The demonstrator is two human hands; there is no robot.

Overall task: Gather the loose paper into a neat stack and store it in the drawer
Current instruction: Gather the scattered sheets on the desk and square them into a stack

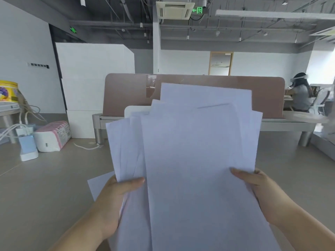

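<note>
Several white paper sheets (190,151) are fanned out unevenly and held upright in front of me, filling the middle of the view. My left hand (116,200) grips their left edge, thumb on the front. My right hand (261,192) grips the right edge, thumb also on the front. One corner of another white sheet (96,185) shows low down behind my left hand; whether it belongs to the held bundle I cannot tell. No drawer is visible.
A desk with a pinkish-brown divider panel (126,95) stands ahead on the grey floor. White boards (90,78) lean on the left wall. Packs of tissue (54,134), a blue-white device (28,147) and cables lie at left. A person (301,95) sits at far right.
</note>
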